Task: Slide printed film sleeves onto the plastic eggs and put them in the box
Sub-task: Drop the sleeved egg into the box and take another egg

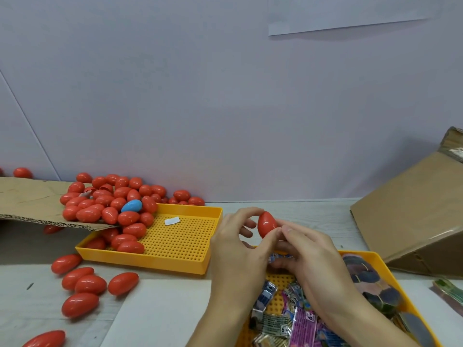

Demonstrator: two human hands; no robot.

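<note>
Head view, centre-right: red egg (267, 224) raised above the table, pinched at its lower end between left hand (238, 244) and right hand (310, 256) fingertips. Below: yellow tray (375, 259) of printed sleeves (300, 319). Left: perforated tray (175, 264), egg pile (110, 206). Cardboard box (411, 221) at right edge; bare tabletop (313, 214) behind hands.

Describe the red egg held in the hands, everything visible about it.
The red egg is a smooth, glossy plastic-looking shell of plain orange-red, with no printed film on the part that shows. It is held in the air above the near edge of the table, upright and slightly tilted, narrower end up. The left hand pinches it with thumb and fingertips at its left side and top; the right hand touches its lower right side. Its lower end is hidden behind the fingers.
</note>
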